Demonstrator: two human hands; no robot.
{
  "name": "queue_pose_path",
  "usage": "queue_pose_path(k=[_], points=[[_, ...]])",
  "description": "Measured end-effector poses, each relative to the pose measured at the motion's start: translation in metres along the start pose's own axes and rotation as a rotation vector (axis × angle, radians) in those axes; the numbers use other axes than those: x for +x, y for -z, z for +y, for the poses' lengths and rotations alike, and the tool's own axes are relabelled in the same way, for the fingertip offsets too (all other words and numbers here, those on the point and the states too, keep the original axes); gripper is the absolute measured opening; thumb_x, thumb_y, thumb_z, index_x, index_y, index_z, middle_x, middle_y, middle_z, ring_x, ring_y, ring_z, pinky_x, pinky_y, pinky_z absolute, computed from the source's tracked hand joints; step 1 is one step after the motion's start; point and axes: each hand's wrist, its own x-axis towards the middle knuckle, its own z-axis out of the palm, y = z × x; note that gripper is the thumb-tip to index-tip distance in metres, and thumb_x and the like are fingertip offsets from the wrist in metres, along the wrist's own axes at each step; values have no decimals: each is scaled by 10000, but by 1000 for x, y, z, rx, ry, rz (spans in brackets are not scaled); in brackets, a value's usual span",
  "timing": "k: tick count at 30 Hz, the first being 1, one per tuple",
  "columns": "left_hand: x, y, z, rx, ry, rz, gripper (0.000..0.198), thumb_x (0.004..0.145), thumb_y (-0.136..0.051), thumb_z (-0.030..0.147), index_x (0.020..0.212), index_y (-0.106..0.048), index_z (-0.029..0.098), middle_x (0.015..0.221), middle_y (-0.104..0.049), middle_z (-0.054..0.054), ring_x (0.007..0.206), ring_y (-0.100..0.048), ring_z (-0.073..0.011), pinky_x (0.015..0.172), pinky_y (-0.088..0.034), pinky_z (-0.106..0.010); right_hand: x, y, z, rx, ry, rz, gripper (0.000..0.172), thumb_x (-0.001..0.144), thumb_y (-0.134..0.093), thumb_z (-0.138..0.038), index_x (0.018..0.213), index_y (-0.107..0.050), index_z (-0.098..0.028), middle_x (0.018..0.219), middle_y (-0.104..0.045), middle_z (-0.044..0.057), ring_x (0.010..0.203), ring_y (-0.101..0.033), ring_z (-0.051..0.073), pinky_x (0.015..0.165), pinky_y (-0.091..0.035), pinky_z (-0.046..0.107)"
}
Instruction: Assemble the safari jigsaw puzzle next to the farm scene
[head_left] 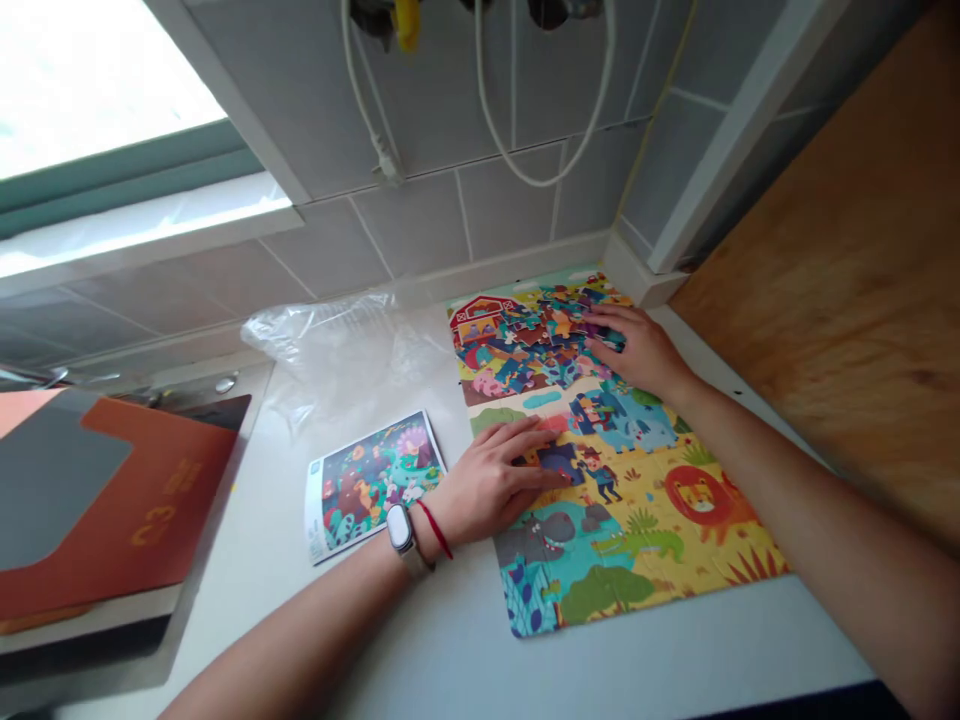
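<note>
A colourful jigsaw puzzle (637,560) with a lion, a crocodile and a hippo lies on the white countertop. My left hand (491,475) rests flat on its left side, fingers stretched over a dark blue part beside a small figure in a hat. Loose puzzle pieces (536,335) are heaped on the far part of the picture, near a red barn. At the right side of that heap is my right hand (637,350), its thumb and fingers apart and touching the pieces. A purple piece shows by its fingers; I cannot tell whether it is gripped.
Left of the puzzle lies a small printed picture sheet (379,480). A crumpled clear plastic bag (322,345) sits behind it against the tiled wall. Orange and grey packaging (112,490) is at the far left. White cables (540,180) hang above, and a wooden panel (840,280) stands at the right.
</note>
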Motion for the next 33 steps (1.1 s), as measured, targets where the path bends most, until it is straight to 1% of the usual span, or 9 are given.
queue_pose_path(k=[5, 10, 13, 17, 20, 25, 29, 33], points=[[0, 0, 2, 8, 12, 8, 301, 1076, -557, 419, 1269, -762, 314, 1566, -564, -51, 1491, -466, -298, 1188, -451, -496, 1, 1, 1, -19, 24, -15, 358, 914, -694, -401, 1247, -777, -299, 1323, -732, 93, 1259, -670, 354, 1132, -514, 590], [0, -2, 1, 4, 9, 9, 303, 1085, -537, 414, 1273, -755, 319, 1573, -558, -52, 1497, -465, -300, 1182, -447, -493, 2, 3, -2, -25, 26, -25, 354, 922, -679, -414, 1239, -776, -292, 1321, -732, 99, 1255, -675, 358, 1135, -511, 598], [0, -1, 1, -20, 14, 10, 288, 1092, -525, 392, 1240, -749, 290, 1561, -573, -56, 1498, -469, -293, 1185, -442, -491, 1, 3, -3, -24, 21, -27, 352, 928, -668, -419, 1241, -772, -297, 1328, -726, 103, 1266, -667, 360, 1140, -506, 605], [1, 0, 2, -94, 58, 11, 267, 1079, -544, 389, 1256, -655, 223, 1540, -593, -81, 1510, -454, -247, 1212, -422, -446, 1, 2, -2, -25, 23, -34, 358, 934, -654, -427, 1258, -760, -319, 1348, -715, 101, 1268, -660, 364, 1142, -500, 621], [1, 1, 3, -125, 72, 29, 290, 1071, -554, 396, 1292, -588, 212, 1517, -608, -96, 1511, -449, -233, 1215, -418, -427, 2, 2, -1, -13, 18, -33, 354, 931, -659, -437, 1258, -757, -344, 1347, -716, 85, 1263, -656, 373, 1142, -495, 641], [0, -1, 2, -136, 64, 43, 365, 1077, -547, 401, 1391, -510, 219, 1493, -621, -103, 1509, -452, -246, 1218, -414, -439, 1, 1, 0, 13, 8, -27, 358, 911, -683, -441, 1249, -764, -354, 1336, -721, 69, 1268, -648, 383, 1146, -489, 652], [0, -1, 2, -141, 80, 48, 453, 1072, -549, 418, 1478, -457, 239, 1495, -610, -127, 1496, -473, -266, 1195, -440, -465, 1, 2, -2, 18, -2, -32, 363, 905, -687, -434, 1247, -767, -342, 1339, -719, 67, 1280, -642, 377, 1157, -479, 646], [0, 0, 3, -132, 98, 51, 502, 1065, -566, 437, 1501, -435, 226, 1505, -594, -145, 1483, -484, -279, 1187, -451, -470, 1, 2, -3, 12, -2, -36, 366, 901, -693, -410, 1251, -767, -334, 1342, -718, 70, 1282, -643, 367, 1163, -476, 628]])
